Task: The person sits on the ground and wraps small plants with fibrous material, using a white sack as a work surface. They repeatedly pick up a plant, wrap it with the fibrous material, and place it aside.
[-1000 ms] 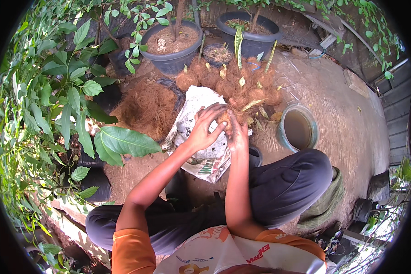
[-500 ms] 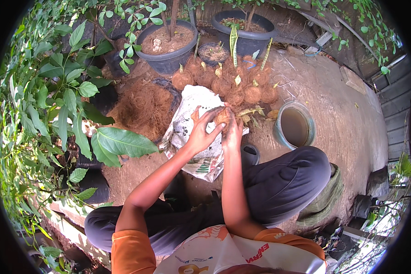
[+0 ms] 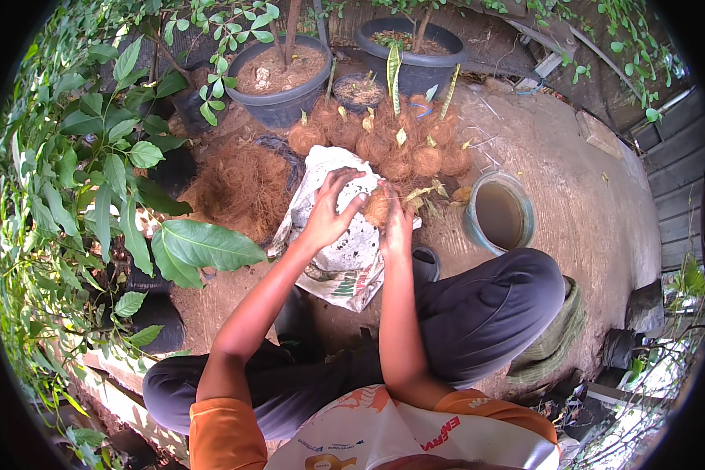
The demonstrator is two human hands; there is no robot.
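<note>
A brown coir-fibre ball (image 3: 377, 207) sits in my right hand (image 3: 398, 227), whose fingers curl round its right side. To its left, my left hand (image 3: 327, 219) is open with fingers apart, the thumb tip close to the ball; whether it touches cannot be told. Under both hands lies a white plastic sack (image 3: 337, 270) with dark soil crumbs scattered over it. Several similar coir balls (image 3: 427, 161) with leaf cuttings in them stand in a group just beyond the sack.
Left of the sack lies a heap of loose coir fibre (image 3: 243, 192). A bucket of murky water (image 3: 500, 215) stands to the right. Large black pots (image 3: 282, 102) with plants line the back. Leafy branches (image 3: 204, 247) reach in from the left. My bent knees flank the sack's near side.
My left hand has eased off the coir ball, its fingers spreading away to the left. The ball stays in my right hand, and the whole view has shifted slightly.
</note>
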